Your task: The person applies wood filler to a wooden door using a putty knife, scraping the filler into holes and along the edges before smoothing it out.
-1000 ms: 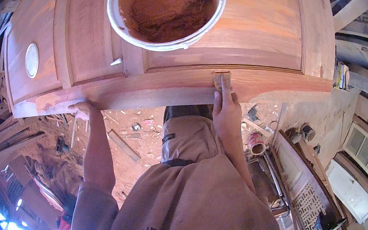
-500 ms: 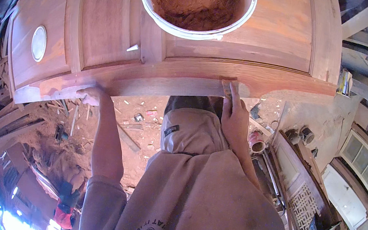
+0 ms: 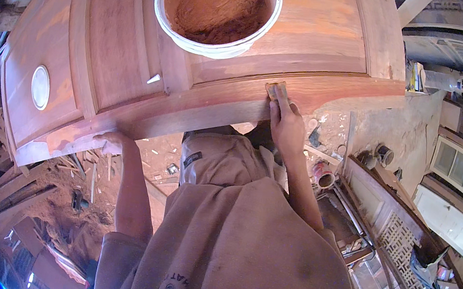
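Observation:
A panelled wooden door (image 3: 219, 105) lies across the upper part of the view, with paler, smeared patches along its near edge. At the left of that edge, my left hand (image 3: 114, 142) is closed round it. My right hand (image 3: 287, 120) pinches a small yellowish-brown pad (image 3: 275, 90) and presses it on the top of the near rail, right of the middle. What the pad is made of cannot be made out. On the door stands a white bucket (image 3: 214, 50) holding reddish-brown paste or powder (image 3: 217, 8). A white round lid (image 3: 40, 88) and a small white wedge-shaped piece (image 3: 154, 79) also lie there.
Wood scraps (image 3: 20, 193) and dust cover the floor at left. To the right are a tipped paint can (image 3: 324, 177), a lattice panel (image 3: 402, 243), a white-framed window (image 3: 462, 168) and a white board (image 3: 446, 222) near the wall.
The whole view has shifted and tilted. My right hand has slid the pad a little left along the rail, off its outer edge. My left hand stays on the door's edge.

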Motion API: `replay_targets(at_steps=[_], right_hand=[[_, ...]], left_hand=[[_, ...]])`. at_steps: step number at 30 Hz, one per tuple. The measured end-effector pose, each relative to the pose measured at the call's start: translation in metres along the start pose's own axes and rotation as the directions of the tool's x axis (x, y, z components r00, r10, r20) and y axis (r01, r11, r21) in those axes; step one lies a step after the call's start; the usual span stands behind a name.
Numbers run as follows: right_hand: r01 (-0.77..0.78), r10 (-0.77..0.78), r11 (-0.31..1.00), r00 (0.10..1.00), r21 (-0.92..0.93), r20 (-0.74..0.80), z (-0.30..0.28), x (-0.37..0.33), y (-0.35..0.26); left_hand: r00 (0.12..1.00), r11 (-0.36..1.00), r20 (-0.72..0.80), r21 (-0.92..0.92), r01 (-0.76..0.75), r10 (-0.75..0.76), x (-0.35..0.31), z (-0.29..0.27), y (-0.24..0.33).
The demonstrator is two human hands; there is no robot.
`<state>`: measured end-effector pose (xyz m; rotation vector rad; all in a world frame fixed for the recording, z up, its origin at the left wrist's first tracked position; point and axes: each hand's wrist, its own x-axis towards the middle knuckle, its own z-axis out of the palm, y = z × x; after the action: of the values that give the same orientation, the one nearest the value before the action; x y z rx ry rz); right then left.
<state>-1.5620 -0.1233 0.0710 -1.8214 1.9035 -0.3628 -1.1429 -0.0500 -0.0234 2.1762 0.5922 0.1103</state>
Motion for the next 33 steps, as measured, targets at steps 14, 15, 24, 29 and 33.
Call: replay_targets(at_steps=[14, 15, 24, 29, 33], right_hand=[[0.060, -0.057, 0.998, 0.995, 0.023, -0.085, 0.002, 0.010, 0.035], [0.041, -0.042, 0.999, 0.997, -0.004, -0.066, 0.001, 0.005, 0.034], [0.051, -0.048, 0.998, 0.992, 0.022, -0.117, -0.014, 0.013, 0.032], [0.040, -0.039, 0.999, 0.998, 0.019, -0.056, -0.032, 0.009, 0.040], [-0.011, 0.011, 1.000, 0.999, -0.015, -0.030, -0.040, 0.024, 0.058]], left_hand=[[0.951, 0.643, 0.033, 0.730, -0.232, 0.306, 0.074, 0.036, -0.063], [0.932, 0.492, 0.090, 0.829, -0.266, 0.352, 0.081, 0.038, -0.068], [0.929, 0.464, 0.118, 0.840, -0.282, 0.351, 0.088, 0.039, -0.064], [0.979, 0.818, -0.016, 0.552, -0.160, 0.203, 0.070, 0.028, -0.058], [0.985, 0.888, -0.018, 0.435, -0.149, 0.174, 0.070, 0.033, -0.059]])
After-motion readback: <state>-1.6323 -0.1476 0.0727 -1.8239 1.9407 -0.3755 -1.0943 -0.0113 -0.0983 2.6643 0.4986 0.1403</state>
